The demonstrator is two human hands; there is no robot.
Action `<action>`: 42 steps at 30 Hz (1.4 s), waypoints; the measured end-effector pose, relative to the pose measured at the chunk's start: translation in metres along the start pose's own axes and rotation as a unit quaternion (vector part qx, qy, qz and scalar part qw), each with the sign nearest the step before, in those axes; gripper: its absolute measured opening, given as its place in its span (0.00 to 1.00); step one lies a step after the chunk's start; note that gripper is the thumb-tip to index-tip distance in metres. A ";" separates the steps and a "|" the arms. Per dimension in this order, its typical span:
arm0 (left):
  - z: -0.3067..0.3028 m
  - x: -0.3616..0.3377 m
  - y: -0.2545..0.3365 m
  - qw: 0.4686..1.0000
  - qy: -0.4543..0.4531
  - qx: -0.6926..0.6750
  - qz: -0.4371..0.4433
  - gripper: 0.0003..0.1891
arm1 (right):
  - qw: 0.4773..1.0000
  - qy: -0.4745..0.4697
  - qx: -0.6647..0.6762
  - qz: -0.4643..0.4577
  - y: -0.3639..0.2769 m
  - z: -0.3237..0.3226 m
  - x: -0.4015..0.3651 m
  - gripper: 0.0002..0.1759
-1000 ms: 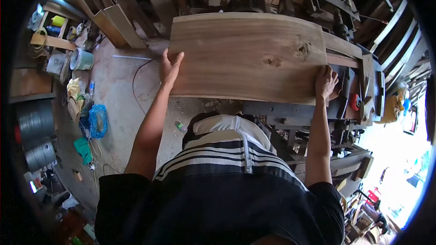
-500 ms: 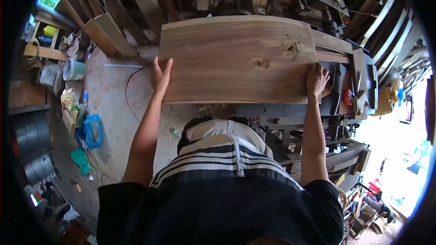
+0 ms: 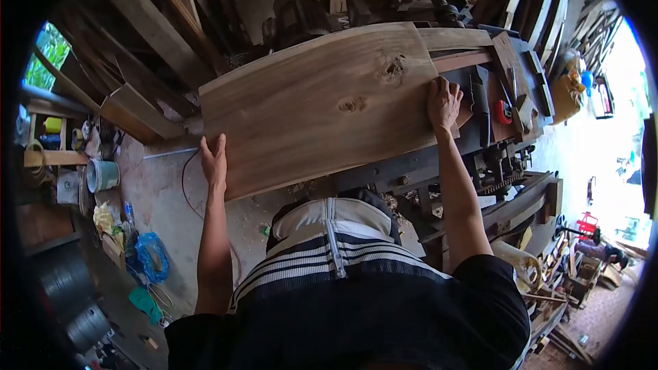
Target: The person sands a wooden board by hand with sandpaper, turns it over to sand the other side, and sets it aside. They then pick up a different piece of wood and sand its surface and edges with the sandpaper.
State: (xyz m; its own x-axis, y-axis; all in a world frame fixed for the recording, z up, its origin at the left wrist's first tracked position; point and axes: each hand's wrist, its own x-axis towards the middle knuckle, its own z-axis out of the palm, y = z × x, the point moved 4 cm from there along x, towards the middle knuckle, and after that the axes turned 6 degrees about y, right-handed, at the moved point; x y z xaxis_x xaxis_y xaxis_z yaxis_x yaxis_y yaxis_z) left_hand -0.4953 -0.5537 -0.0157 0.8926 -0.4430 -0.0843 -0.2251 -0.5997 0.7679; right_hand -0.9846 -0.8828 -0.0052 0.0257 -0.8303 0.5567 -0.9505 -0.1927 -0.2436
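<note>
A wide brown wooden board [image 3: 295, 116] with two dark knots lies across the view in front of me, its left end lower than its right. My left hand [image 3: 214, 161] grips the board's left end, thumb near the edge and the other fingers mostly hidden beneath. At the opposite end, my right hand [image 3: 444, 104] is closed over the right edge with bent knuckles. The board's right part overlaps a dark metal machine table [image 3: 411, 170], while its left part extends over the floor.
A red tape measure [image 3: 503, 112] and wood offcuts lie on the machine at right. Behind the board stands a motor [image 3: 301, 17]. Planks [image 3: 140, 113] lean at upper left. A bucket [image 3: 103, 175] and blue plastic bag [image 3: 151, 257] are at left on the concrete floor.
The board has shifted left in view and tilted, its left end now lower, with both hands still on it. The surroundings have also rotated and shifted as the head view turned.
</note>
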 end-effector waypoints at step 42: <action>-0.004 -0.011 -0.005 0.997 -0.033 0.072 -0.010 0.47 | 0.997 -0.072 0.009 -0.006 0.026 -0.056 -0.045 0.34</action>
State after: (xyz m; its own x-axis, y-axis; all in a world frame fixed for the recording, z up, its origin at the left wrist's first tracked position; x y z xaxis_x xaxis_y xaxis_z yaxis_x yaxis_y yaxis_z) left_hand -0.5023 -0.5436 -0.0158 0.8705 -0.4706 -0.1441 -0.2659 -0.6961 0.6669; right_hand -1.0274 -0.8211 0.0079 0.0828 -0.8943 0.4397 -0.9440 -0.2117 -0.2529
